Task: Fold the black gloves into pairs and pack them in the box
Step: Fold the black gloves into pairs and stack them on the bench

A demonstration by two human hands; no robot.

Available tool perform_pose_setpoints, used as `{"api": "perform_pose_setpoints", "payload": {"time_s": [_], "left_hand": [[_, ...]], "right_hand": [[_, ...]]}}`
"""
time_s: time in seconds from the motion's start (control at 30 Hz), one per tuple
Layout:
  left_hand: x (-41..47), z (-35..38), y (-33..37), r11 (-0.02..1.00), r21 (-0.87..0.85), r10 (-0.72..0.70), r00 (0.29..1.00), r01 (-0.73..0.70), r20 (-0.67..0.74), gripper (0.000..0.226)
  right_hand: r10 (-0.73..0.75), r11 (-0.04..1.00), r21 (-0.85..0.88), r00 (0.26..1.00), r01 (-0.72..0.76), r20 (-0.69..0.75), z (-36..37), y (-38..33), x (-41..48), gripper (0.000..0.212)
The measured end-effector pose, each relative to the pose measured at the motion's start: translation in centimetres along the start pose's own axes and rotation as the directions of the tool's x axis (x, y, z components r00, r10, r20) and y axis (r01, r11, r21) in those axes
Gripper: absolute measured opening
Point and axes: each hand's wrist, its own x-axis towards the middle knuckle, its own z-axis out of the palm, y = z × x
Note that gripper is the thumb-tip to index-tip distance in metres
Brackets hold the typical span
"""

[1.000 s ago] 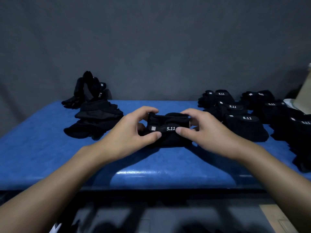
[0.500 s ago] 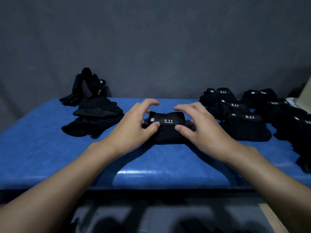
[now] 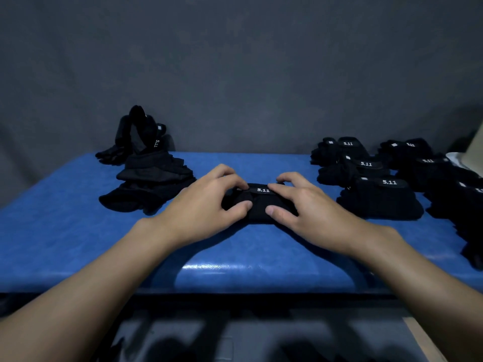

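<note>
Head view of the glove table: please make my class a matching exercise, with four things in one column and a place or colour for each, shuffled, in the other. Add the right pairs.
Column one
1 held glove bundle
2 loose glove heap
3 folded pairs
4 table top

Column two
A blue
B right side, in rows
C centre, gripped by the left hand and right hand
D left side

Pairs: 1-C, 2-D, 3-B, 4-A

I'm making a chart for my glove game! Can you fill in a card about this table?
Middle: black folded fabric glove bundle marked 5.11
Left hand: grips bundle's left end
Right hand: grips its right end
Left side: loose pile of unfolded black gloves
Right side: rows of folded black glove pairs
Surface: shiny blue padded table
</note>
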Motion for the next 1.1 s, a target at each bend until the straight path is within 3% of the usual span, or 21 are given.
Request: {"api": "perform_pose_setpoints", "payload": {"time_s": [0.2, 0.37, 0.5, 0.6, 0.8, 1.1], "left_hand": [[-0.2, -0.1, 0.2, 0.997, 0.074, -0.011, 0.999, 0.008, 0.038, 0.052], [-0.2, -0.2, 0.3, 0.994, 0.113, -0.015, 0.998, 0.009, 0.056, 0.043], [-0.1, -0.3, 0.4, 0.989, 0.146, -0.018, 0.996, 0.005, 0.090, 0.045], [-0.1, -0.5, 0.3, 0.988, 0.152, -0.026, 0.992, 0.008, 0.121, 0.047], [-0.3, -0.6, 0.0, 0.994, 0.105, -0.009, 0.988, -0.008, 0.157, 0.071], [-0.8, -1.6, 0.2, 0.999, 0.014, 0.046, 0.973, -0.050, 0.227, 0.067]], "right_hand": [[-0.042, 0.999, -0.023, 0.999, 0.042, 0.004, 0.3, -0.2, -0.2, 0.034], [-0.036, 0.999, -0.042, 0.999, 0.036, -0.012, 0.0, -0.1, -0.2, 0.055], [-0.030, 0.999, -0.044, 0.999, 0.029, -0.024, -0.1, -0.2, -0.2, 0.038], [-0.015, 0.999, -0.033, 1.000, 0.015, -0.017, 0.0, -0.2, 0.0, 0.040], [-0.013, 0.999, -0.051, 1.000, 0.013, 0.014, -0.1, -0.3, -0.2, 0.047], [-0.034, 0.997, -0.062, 0.999, 0.035, 0.015, -0.8, -0.1, -1.1, 0.046]]}}
